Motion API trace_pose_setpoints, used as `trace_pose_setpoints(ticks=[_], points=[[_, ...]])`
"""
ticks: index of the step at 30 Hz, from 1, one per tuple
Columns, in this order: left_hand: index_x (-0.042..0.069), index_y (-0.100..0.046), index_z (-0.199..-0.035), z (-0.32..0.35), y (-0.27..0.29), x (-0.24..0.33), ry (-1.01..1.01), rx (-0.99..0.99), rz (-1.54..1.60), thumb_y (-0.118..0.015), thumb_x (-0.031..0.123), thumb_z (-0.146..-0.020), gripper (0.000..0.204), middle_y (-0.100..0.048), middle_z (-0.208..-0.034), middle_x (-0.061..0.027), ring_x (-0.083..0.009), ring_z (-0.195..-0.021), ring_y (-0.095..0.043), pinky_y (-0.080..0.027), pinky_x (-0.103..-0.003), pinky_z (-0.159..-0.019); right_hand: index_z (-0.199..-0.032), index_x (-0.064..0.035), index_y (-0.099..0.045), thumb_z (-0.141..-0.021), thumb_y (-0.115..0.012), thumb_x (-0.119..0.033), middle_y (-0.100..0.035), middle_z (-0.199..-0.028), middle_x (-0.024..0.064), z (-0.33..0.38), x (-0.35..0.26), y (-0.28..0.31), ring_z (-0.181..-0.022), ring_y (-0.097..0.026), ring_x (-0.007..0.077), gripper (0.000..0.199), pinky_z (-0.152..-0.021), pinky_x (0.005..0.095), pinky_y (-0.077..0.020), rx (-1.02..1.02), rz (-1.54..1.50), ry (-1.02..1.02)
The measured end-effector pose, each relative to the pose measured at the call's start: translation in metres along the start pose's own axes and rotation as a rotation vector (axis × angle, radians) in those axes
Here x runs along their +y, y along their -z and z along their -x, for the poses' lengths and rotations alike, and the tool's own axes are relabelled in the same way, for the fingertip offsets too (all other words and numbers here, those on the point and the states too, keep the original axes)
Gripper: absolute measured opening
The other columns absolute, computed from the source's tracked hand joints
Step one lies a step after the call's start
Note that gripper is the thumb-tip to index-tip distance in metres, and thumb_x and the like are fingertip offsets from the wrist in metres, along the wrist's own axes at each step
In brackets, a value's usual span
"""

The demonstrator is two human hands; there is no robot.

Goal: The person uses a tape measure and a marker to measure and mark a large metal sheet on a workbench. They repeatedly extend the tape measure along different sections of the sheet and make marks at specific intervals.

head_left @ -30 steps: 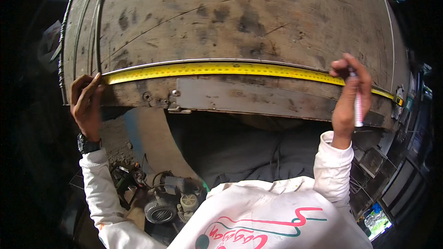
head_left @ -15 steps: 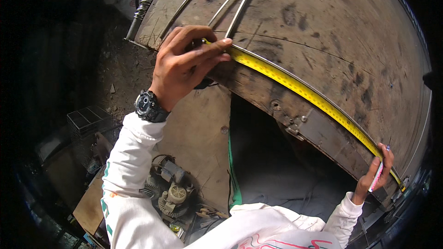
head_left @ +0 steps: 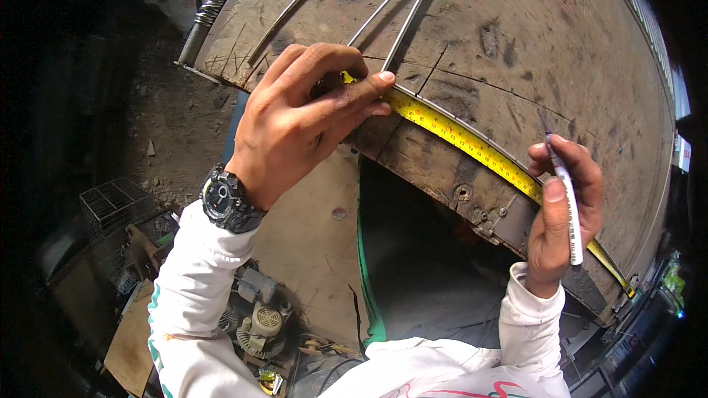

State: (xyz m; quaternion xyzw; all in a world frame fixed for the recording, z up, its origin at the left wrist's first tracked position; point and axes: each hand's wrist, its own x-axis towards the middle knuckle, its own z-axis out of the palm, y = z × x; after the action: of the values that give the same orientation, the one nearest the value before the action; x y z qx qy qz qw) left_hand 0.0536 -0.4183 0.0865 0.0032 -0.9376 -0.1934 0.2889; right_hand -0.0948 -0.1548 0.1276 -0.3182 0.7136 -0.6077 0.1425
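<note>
The left hand (head_left: 306, 114) is at the near edge of the wooden table (head_left: 501, 0), and its fingers are closed on the end of the yellow measuring tape (head_left: 464, 136). The tip of one finger is placed just where the tape meets a thin metal rod (head_left: 435, 108). It is hard to see, behind the knuckles, if the same fingers are also pinching this rod. The tape lies along the near edge of the table, beside the rod, and it goes toward the right side, where it passes behind the right hand (head_left: 566, 210) and appears again near the corner of the table.

The right hand holds a white pen (head_left: 568, 214) between the thumb and the fingers. The pen has its dark tip turned upward, to the far side of the table, and its other end turned toward the person. On the wrist of the left arm there is a black watch (head_left: 225, 199), next to a white sleeve (head_left: 195, 273).

More rods (head_left: 415, 18) lie on the table beyond the left hand, and two of them come together at the top. At the left corner of the table is a metal coil (head_left: 215, 4). Lower down, below the table, there are a dusty motor (head_left: 264, 328) and a wire crate (head_left: 116, 205).
</note>
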Motion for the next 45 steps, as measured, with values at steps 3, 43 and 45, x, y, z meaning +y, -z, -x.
trace_pose_setpoints(ticks=[3, 43, 45], points=[[0.019, -0.075, -0.12, 0.0, 0.0, 0.0, -0.008, -0.005, -0.009, -0.081, 0.017, -0.078, 0.043, -0.065, -0.106, -0.0045, -0.0212, -0.089, -0.063, -0.056, -0.033, -0.075, -0.124, -0.0003, -0.063, -0.094, -0.064, -0.013, -0.063, -0.114, 0.0122, 0.004, 0.004, -0.005, -0.102, -0.065, 0.0187, 0.032, -0.09, 0.0319, -0.0517, 0.001, 0.04, 0.021], [0.015, -0.072, -0.119, 0.003, -0.004, -0.004, -0.068, -0.022, -0.061, -0.077, 0.018, -0.084, 0.036, -0.069, -0.114, -0.0028, -0.0213, -0.092, -0.062, -0.057, -0.03, -0.077, -0.107, -0.0078, -0.069, -0.069, -0.079, 0.007, -0.065, -0.093, 0.0119, 0.01, 0.021, 0.026, -0.082, -0.066, 0.031, 0.042, -0.071, 0.0386, -0.0548, -0.257, 0.66, 0.566], [0.015, -0.072, -0.119, 0.003, -0.005, -0.004, -0.067, -0.02, -0.054, -0.077, 0.017, -0.084, 0.035, -0.069, -0.114, -0.0028, -0.0213, -0.091, -0.062, -0.057, -0.03, -0.077, -0.107, -0.0079, -0.069, -0.068, -0.079, 0.008, -0.065, -0.093, 0.0119, 0.01, 0.021, 0.026, -0.082, -0.066, 0.0311, 0.043, -0.071, 0.0387, -0.0549, -0.26, 0.658, 0.563]])
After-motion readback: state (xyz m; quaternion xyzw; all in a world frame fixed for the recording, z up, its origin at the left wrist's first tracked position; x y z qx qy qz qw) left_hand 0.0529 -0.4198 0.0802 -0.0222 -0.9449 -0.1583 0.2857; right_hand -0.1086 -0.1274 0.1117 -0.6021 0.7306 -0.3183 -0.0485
